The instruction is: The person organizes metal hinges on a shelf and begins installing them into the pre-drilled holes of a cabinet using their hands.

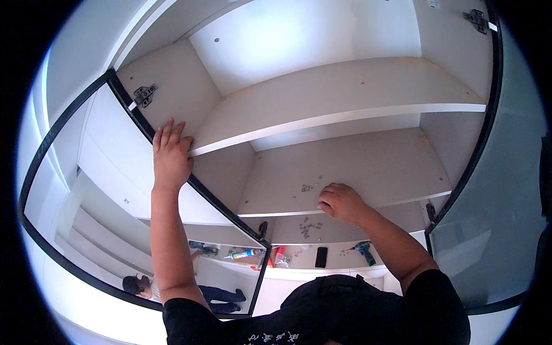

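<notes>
My left hand (172,156) is open, its fingers spread against the inner left side panel of a white cabinet, beside the end of the upper shelf (322,98). My right hand (341,202) rests at the front of the shelf below (368,161), fingers curled in; whatever they hold, if anything, is hidden. Just left of it lie several small metal fittings (306,188). Further small fittings (309,229) are scattered on the board beneath.
Framed glass doors (114,86) (489,230) swing open on both sides, with hinges (144,95) (476,22). Lower down lie a cordless drill (364,253), a black phone (321,257) and a blue-and-white tube (246,253). A person (138,286) shows in the left glass.
</notes>
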A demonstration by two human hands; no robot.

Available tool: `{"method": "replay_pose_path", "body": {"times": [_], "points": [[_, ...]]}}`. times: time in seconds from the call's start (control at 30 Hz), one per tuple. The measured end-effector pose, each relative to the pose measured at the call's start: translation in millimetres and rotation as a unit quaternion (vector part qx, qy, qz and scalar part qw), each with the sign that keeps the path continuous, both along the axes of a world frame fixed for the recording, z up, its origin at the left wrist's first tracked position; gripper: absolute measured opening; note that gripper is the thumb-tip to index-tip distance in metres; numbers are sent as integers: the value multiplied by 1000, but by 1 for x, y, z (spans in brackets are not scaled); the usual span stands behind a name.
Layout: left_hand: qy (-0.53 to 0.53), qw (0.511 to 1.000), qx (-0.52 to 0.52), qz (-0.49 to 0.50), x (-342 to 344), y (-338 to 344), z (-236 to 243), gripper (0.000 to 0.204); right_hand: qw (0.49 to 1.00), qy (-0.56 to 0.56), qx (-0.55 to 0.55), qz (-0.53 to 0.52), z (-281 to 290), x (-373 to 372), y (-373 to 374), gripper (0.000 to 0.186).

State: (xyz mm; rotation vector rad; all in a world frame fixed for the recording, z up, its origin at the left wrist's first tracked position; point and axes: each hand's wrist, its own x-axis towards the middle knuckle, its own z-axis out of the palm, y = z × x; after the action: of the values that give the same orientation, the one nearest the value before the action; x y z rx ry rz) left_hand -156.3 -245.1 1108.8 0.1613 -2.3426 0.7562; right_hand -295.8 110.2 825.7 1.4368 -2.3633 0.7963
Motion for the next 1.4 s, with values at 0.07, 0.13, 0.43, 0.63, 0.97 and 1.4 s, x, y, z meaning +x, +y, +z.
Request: {"method": "replay_pose_path", "body": {"times": [0.07,0.13,0.43,0.63,0.97,1.4], "points": [[8,1000,9,-4,-2,3,-1,36,1000,6,0,-2,0,-1,1,26],[8,1000,16,-3,-2,5,0,35,1000,23,-3,-1,-3,-2,0,26],[18,998,0,-57,-19,-19,-11,36,1000,14,2,-23,-6,-2,-1,28],[52,997,-4,-62,-20,-25,-24,39,973,-112,-198,-32,13,10,44,19],[200,966,141,-84,-46,-2,-76,55,859,142,-366,-328,216,53,231,21],[312,916,157,-198,-61,0,-102,57,773,57,254,-579,330,-7,274,27]]}}
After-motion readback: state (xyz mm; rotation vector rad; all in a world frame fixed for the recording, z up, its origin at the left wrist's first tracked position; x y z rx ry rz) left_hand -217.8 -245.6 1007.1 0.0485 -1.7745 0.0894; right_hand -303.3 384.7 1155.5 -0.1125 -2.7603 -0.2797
